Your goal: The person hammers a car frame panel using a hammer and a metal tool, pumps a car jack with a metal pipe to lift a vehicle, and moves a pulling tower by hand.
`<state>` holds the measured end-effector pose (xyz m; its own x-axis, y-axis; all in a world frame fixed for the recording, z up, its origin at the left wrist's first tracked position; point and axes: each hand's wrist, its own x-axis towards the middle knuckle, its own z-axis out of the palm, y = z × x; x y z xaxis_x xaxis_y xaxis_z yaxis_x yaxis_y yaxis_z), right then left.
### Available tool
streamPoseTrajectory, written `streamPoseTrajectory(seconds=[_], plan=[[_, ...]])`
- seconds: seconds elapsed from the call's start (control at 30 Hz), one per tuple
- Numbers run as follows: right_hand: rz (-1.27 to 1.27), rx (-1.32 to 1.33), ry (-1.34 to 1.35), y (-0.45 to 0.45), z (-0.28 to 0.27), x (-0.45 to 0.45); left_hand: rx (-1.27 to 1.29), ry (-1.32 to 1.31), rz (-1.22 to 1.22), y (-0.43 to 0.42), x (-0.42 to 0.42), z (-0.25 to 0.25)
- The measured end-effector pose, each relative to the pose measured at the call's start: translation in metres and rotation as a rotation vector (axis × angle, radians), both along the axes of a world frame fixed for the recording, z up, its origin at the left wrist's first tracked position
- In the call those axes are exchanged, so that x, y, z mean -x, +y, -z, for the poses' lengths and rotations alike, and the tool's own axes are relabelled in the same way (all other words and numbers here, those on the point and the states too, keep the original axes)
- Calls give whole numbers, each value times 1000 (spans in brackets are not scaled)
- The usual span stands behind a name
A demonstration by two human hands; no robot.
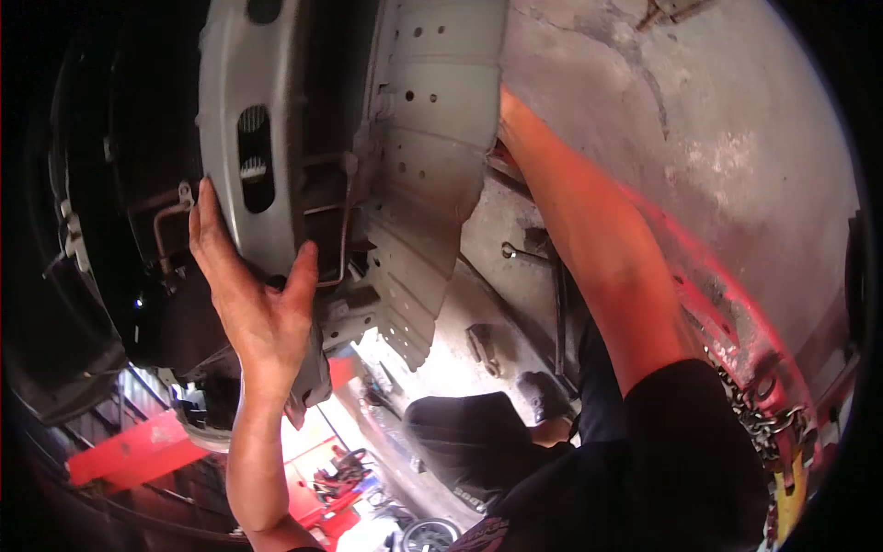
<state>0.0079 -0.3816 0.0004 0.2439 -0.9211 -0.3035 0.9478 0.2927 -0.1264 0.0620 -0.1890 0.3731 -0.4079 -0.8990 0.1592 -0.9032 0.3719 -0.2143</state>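
My left hand [260, 311] is around the lower end of a grey metal beam [248, 74] with oval slots, part of a vehicle's body structure. Its fingers lie along one side of the beam and the thumb along the other. Beside the beam hangs a light grey sheet-metal panel [428, 156] with small round holes. My right arm reaches up behind this panel's edge, so my right hand is hidden. Between beam and panel runs a thin bent metal rod [348, 221]. Dark parts fill the space to the left of the beam.
On the concrete floor [727, 120] lie a wrench-like tool [524, 253] and a long bar [559, 313]. A red metal frame [713, 304] with a heavy chain [763, 419] stands to the right. Red equipment [138, 448] and a wheel [430, 534] are lower down.
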Motion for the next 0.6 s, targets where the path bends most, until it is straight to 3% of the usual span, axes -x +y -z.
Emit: streamPoseTrajectory(seconds=[0.07,0.17,0.6], plan=[[14,-98,-34,5,-4,9,-17,2,15,-1,-2,1],[-18,-289,-159,54,-57,50,-18,-36,13,0,1,1],[171,-6,-23,110,-62,9,-23,-72,34,1,-3,0]])
